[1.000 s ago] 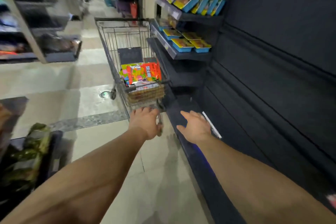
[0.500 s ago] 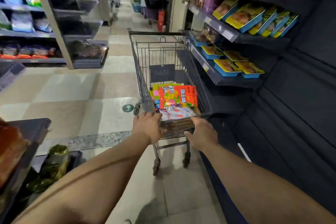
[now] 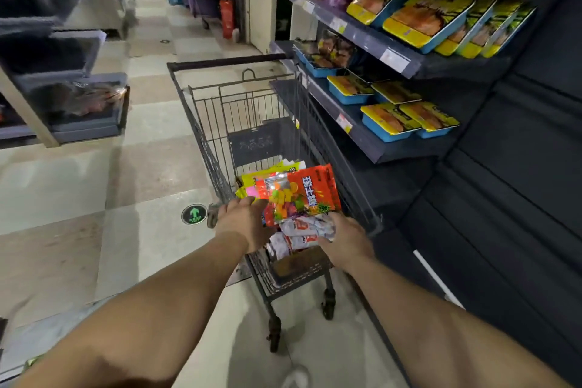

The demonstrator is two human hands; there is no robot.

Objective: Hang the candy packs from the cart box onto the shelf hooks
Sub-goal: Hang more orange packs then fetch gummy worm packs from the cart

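Hanging has not begun: candy packs (image 3: 299, 195) stand in the cardboard box (image 3: 299, 263) at the cart's (image 3: 201, 123) near end. Left hand (image 3: 244, 220) and right hand (image 3: 346, 241) reach among them; grasp unclear. No hooks visible.

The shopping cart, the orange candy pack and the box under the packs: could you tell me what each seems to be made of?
Shopping cart: grey metal wire, matt, judging by the thin welded grid.
Orange candy pack: glossy plastic film, probably; it glints, and a clear window shows the sweets.
Box: brown cardboard, it seems, dull; largely hidden behind the wire.
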